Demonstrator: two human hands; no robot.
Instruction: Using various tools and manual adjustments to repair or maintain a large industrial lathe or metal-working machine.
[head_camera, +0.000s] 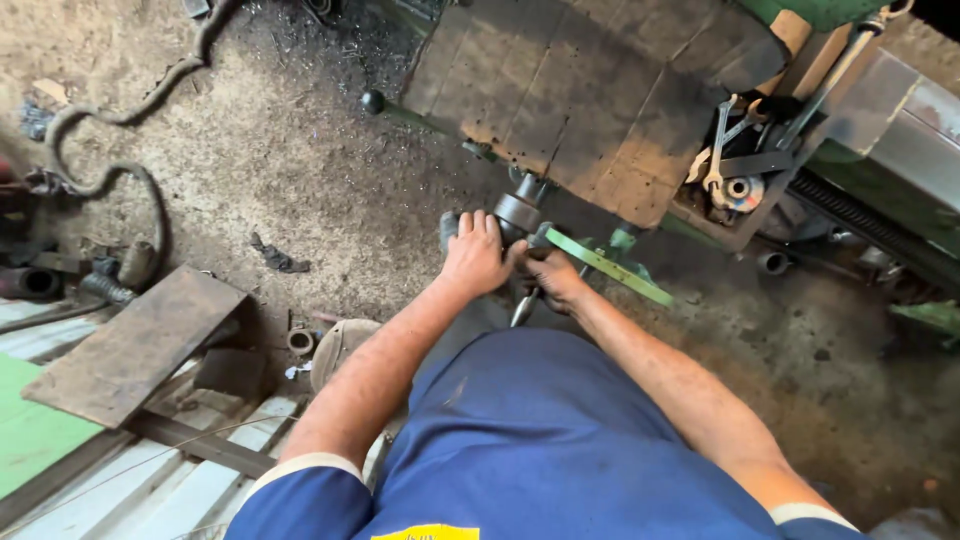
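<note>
At centre frame, a dark steel cylinder (519, 212) is gripped by the left hand (474, 255); a metal handle (527, 300) is clasped by the right hand (553, 278). Toward two o'clock, spanners (722, 150) are held in a tool tray (735, 238).

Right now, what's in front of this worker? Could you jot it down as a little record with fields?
Place: workshop with a dirt floor
Left hand: gripping a dark round metal fitting under the machine
Right hand: closed on a metal handle beside a green lever
Machine: green, covered by a worn wooden board
Tool tray: wrenches and small parts
Floor, left: hose, rusty metal plate
Clothing: blue overalls
</note>
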